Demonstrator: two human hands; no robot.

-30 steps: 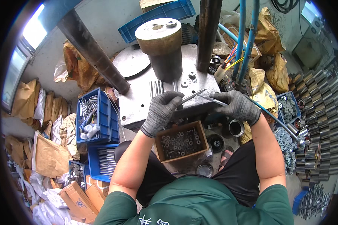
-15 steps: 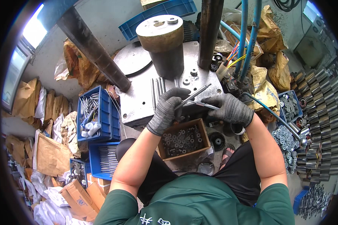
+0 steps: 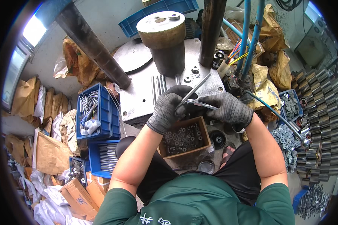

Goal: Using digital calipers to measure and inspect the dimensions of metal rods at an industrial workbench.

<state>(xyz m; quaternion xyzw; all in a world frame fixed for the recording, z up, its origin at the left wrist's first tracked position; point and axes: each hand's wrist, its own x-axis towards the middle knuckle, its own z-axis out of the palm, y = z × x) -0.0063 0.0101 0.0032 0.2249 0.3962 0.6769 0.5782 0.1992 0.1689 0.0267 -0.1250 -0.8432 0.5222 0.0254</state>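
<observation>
My left hand (image 3: 168,108), in a grey knit glove, is closed around a slim metal shaft (image 3: 196,88) that slants up to the right. My gloved right hand (image 3: 229,109) grips a slender silver tool (image 3: 204,104); its kind is not clear. The tool's narrow tip meets the shaft's lower part beside my left fingers. Both hands are above the front edge of a metal press table (image 3: 137,107). Several similar shafts (image 3: 157,88) lie on that table, left of a thick steel cylinder (image 3: 167,60). Small ring-shaped parts (image 3: 187,79) sit to its right.
Below my hands stands a wooden box (image 3: 184,153) of small metal rings. Blue crates (image 3: 107,123) of shafts are at the left. Dark columns (image 3: 211,37) and blue hoses (image 3: 253,41) rise around the table. Stacked metal cylinders (image 3: 319,123) line the right side.
The shaft in my left hand has tilted steeper, its far end rising slightly. The tool's tip has shifted a little left against the shaft. My right hand has barely moved.
</observation>
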